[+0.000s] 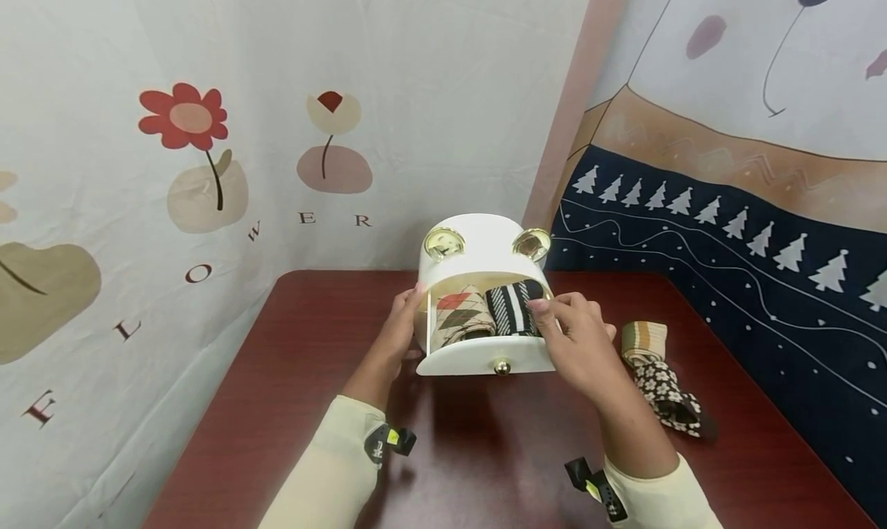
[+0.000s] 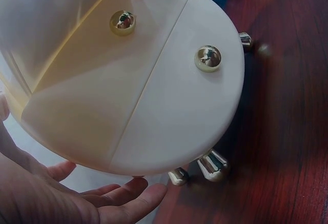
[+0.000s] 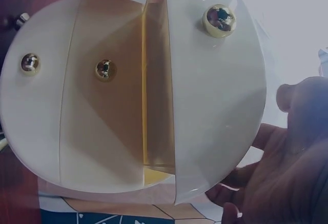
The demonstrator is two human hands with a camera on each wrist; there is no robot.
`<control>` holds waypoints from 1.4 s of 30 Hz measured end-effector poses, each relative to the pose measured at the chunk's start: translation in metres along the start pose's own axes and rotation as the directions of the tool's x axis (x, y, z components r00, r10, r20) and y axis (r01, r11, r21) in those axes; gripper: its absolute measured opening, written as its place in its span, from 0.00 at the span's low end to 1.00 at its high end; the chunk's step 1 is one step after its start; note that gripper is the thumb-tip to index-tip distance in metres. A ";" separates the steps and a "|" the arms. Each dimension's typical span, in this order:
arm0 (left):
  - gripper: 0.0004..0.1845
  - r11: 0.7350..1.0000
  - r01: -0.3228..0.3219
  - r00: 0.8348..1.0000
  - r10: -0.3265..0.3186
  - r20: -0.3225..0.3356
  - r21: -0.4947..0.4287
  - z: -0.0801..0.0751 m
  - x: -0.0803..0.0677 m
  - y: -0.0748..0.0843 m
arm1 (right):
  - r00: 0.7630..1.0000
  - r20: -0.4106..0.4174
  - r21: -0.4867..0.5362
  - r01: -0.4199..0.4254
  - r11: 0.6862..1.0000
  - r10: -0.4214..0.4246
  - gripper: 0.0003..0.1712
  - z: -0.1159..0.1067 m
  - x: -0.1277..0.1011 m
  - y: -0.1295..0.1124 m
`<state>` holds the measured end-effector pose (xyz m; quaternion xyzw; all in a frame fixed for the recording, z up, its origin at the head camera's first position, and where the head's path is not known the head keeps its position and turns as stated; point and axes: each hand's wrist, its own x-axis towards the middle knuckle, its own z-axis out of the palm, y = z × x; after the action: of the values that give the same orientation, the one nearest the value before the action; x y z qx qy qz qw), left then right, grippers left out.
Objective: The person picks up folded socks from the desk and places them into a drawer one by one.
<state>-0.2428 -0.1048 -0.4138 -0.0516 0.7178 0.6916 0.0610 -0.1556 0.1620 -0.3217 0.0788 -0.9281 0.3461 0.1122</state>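
Note:
A white rounded box [image 1: 478, 240] with gold fittings has its upper drawer [image 1: 457, 357] pulled out. Inside lie a beige argyle rolled sock [image 1: 460, 321] and, on its right, a black-and-white striped rolled sock [image 1: 511, 306]. My left hand [image 1: 396, 325] rests along the box's left side; the left wrist view shows its fingers [image 2: 123, 196] extended at the box's edge. At the drawer's right end is my right hand [image 1: 578, 340], its thumb over the striped sock and its other fingers bent beside the drawer wall. Whether it pinches the sock, I cannot tell.
Right of the box, a beige striped rolled sock [image 1: 644, 339] and a black floral sock [image 1: 665, 394] lie on the dark red table [image 1: 277, 406]. Behind the table hang a white cloth with printed flowers [image 1: 416, 90] and a dark blue tree-patterned cloth [image 1: 762, 306].

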 end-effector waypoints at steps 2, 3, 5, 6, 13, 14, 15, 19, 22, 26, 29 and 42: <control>0.44 1.000 -0.001 1.000 0.001 -0.002 0.004 0.000 0.000 0.000 | 0.998 -0.061 0.026 0.016 1.000 -0.014 0.29 0.002 -0.003 0.001; 0.44 1.000 -0.003 1.000 0.003 -0.003 0.008 0.000 0.000 0.000 | 0.995 -0.100 0.041 0.030 0.999 -0.026 0.27 0.003 -0.004 0.001; 0.43 1.000 -0.001 1.000 0.001 -0.005 0.005 0.001 -0.001 0.001 | 0.980 -0.192 0.071 0.068 0.995 -0.054 0.23 0.008 -0.007 0.002; 0.43 1.000 0.001 1.000 -0.001 -0.004 0.000 0.001 -0.001 0.001 | 0.967 -0.243 0.085 0.097 0.992 -0.074 0.21 0.011 -0.009 0.002; 0.42 1.000 0.005 1.000 -0.005 -0.002 -0.015 0.001 -0.002 0.001 | 0.783 -0.594 0.136 0.324 0.936 -0.184 0.19 0.041 -0.018 0.005; 0.43 1.000 0.006 1.000 -0.006 -0.001 -0.013 0.001 -0.002 0.001 | 0.758 -0.624 0.137 0.344 0.929 -0.189 0.20 0.046 -0.019 0.005; 0.43 1.000 0.009 1.000 -0.009 -0.002 -0.011 0.001 -0.002 0.001 | 0.737 -0.649 0.138 0.358 0.923 -0.189 0.20 0.050 -0.021 0.004; 0.43 1.000 0.010 1.000 -0.010 -0.001 -0.010 0.000 -0.002 0.001 | 0.668 -0.718 0.138 0.414 0.900 -0.197 0.24 0.065 -0.027 0.002; 0.43 1.000 0.005 1.000 -0.005 0.002 -0.016 0.000 -0.002 0.001 | 0.623 -0.753 0.127 0.453 0.883 -0.211 0.26 0.075 -0.031 0.001; 0.42 1.000 0.003 1.000 -0.003 0.002 -0.016 0.000 -0.003 0.002 | 0.575 -0.790 0.115 0.479 0.870 -0.213 0.26 0.087 -0.035 0.000; 0.42 1.000 0.002 1.000 -0.002 0.001 -0.009 0.000 -0.003 0.001 | 0.539 -0.815 0.104 0.499 0.861 -0.214 0.27 0.095 -0.038 0.000; 0.42 1.000 0.008 1.000 -0.008 0.006 -0.016 0.001 -0.001 0.000 | 0.543 -0.810 0.123 0.529 0.840 -0.223 0.28 0.124 -0.055 0.001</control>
<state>-0.2417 -0.1042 -0.4140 -0.0530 0.7119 0.6972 0.0653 -0.1220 0.0844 -0.4281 0.1437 -0.6706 0.4735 0.5526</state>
